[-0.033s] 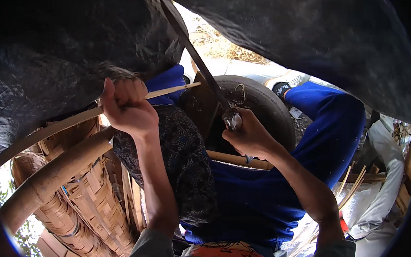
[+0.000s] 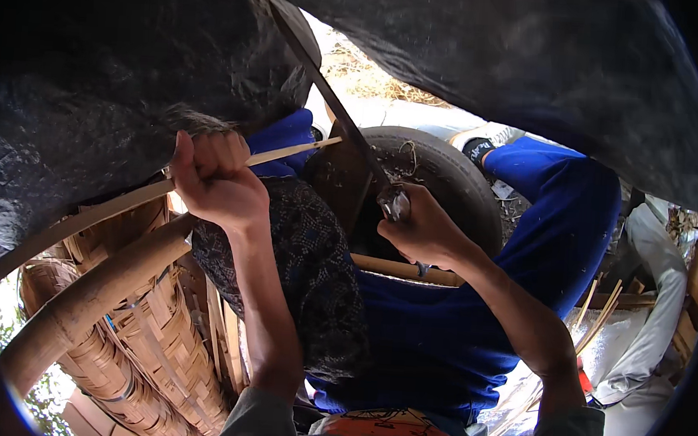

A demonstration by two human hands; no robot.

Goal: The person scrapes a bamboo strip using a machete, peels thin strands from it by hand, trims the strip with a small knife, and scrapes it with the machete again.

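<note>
My left hand [image 2: 217,179] is closed around a long pale bamboo strip [image 2: 293,148]. The strip runs from the lower left, through my fist, to a thin end near the blade. In my right hand [image 2: 428,227] is the handle of a machete [image 2: 336,105], its long dark blade slanting up and to the left. The blade passes close to the strip's end; whether they touch I cannot tell. Below the blade lies a dark tyre [image 2: 478,198] between my legs, with small shavings on it. A dark patterned cloth [image 2: 306,271] covers my left thigh.
A thick bamboo pole [image 2: 96,302] and woven bamboo work [image 2: 164,359] stand on the left. Black sheeting [image 2: 92,98] hangs across the top and left. Thin bamboo sticks [image 2: 599,317] and pale cloth [image 2: 652,292] lie at the right. A bamboo piece [image 2: 406,270] crosses before my lap.
</note>
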